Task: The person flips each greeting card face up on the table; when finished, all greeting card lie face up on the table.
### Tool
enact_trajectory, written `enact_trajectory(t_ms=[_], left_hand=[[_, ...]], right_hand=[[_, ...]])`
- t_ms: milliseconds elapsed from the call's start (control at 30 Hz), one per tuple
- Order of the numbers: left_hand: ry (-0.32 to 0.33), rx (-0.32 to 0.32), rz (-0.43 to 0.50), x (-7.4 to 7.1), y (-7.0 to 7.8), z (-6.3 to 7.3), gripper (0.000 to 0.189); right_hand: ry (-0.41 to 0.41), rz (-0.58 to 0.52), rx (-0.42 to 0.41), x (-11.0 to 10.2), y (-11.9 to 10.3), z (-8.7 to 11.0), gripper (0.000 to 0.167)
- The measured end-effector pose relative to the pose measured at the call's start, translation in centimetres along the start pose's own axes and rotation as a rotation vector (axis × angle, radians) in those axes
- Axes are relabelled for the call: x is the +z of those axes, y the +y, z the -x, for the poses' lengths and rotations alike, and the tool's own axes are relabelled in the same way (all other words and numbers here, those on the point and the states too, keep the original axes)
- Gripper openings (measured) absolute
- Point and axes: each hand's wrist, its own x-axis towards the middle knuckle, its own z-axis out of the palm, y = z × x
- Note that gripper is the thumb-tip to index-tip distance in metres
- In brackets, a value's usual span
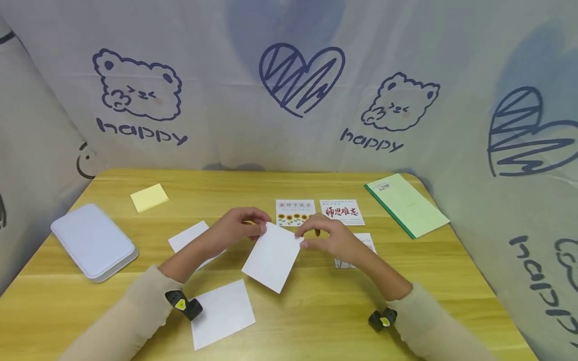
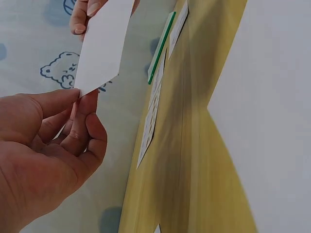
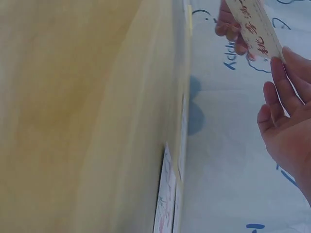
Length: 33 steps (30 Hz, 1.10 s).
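Note:
Both hands hold one card (image 1: 273, 258) above the table, its blank white side toward the head camera. My left hand (image 1: 237, 225) pinches its upper left corner between thumb and fingers; my right hand (image 1: 331, 238) pinches the upper right corner. In the right wrist view the card's other face (image 3: 255, 29) shows red Chinese characters. Two blank white cards, one lower (image 1: 223, 313) and one upper (image 1: 187, 235), lie near the left forearm, the upper partly hidden by it. Beyond the hands lie a sunflower card (image 1: 295, 211) and a card with red characters (image 1: 341, 212).
A third printed card (image 1: 366, 240) lies partly under the right forearm. At the left stands a white rounded case (image 1: 92, 240), with a yellow sticky note pad (image 1: 149, 197) behind it. A pale green notebook (image 1: 408, 205) lies at the back right. Patterned cloth (image 1: 217, 100) hangs around the table.

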Motion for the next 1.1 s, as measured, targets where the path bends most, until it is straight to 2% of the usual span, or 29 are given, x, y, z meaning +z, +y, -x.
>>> enact_trajectory(t_ms=[233, 467, 533, 633, 767, 833, 933, 1000, 1100], left_hand=[[-0.031, 0.031, -0.003, 0.6, 0.0, 0.3, 0.028], [-0.026, 0.045, -0.014, 1.0, -0.2, 0.3, 0.033], [-0.007, 0.061, -0.039, 1.1, -0.2, 0.4, 0.037], [0.058, 0.123, -0.123, 1.2, 0.0, 0.7, 0.042], [0.139, 0.221, -0.196, 1.2, 1.1, 1.4, 0.035], [0.134, 0.232, -0.162, 1.1, 1.6, 1.7, 0.03], [0.112, 0.2, -0.064, 1.0, 1.7, 1.9, 0.026], [0.103, 0.174, 0.01, 1.0, 1.7, 1.9, 0.028], [0.111, 0.168, 0.08, 1.1, 1.5, 1.7, 0.029]], right_hand=[[-0.019, -0.07, -0.084, -0.2, -0.2, 0.7, 0.02], [-0.004, -0.091, -0.09, -0.2, -0.3, 0.7, 0.019], [0.015, -0.085, -0.082, -0.2, -0.5, 0.7, 0.017], [0.071, -0.05, -0.041, -0.4, -0.7, 0.7, 0.014], [0.176, -0.017, 0.045, -0.9, -0.6, 0.6, 0.008], [0.228, -0.023, 0.089, -1.2, -0.6, 0.7, 0.008], [0.29, -0.053, 0.145, -1.5, -0.4, 0.7, 0.014], [0.316, -0.078, 0.18, -1.7, -0.2, 0.7, 0.02], [0.343, -0.103, 0.223, -1.7, -0.1, 0.7, 0.028]])
